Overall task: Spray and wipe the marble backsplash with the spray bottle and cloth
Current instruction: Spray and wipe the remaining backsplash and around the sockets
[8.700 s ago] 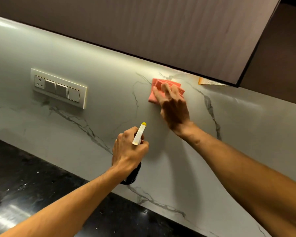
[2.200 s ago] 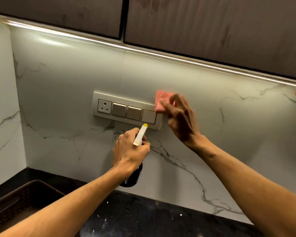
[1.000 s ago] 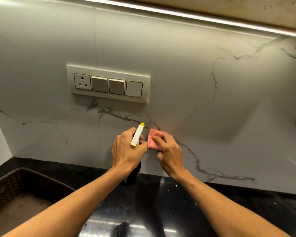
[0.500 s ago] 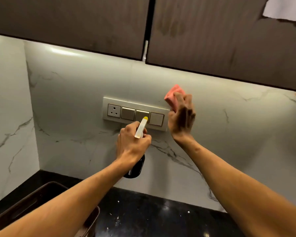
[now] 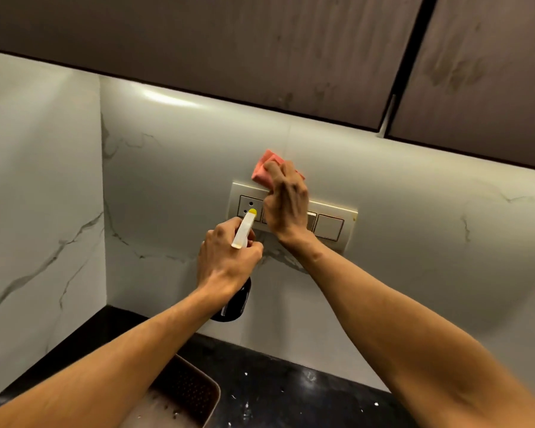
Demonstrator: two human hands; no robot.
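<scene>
Two grips are at work: the left grip [image 5: 229, 257] is wrapped tight round a dark spray bottle [image 5: 233, 299] with a yellow-tipped white nozzle, while the right grip [image 5: 286, 205], fingers bent, holds a folded pink cloth [image 5: 264, 169] against the white marble backsplash [image 5: 167, 180], at the top edge of the cream switch plate [image 5: 331, 225].

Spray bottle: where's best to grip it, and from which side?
Grip the spray bottle round its neck, below the white trigger head, from the near side, as the left hand does: its yellow nozzle points at the marble backsplash.
</scene>
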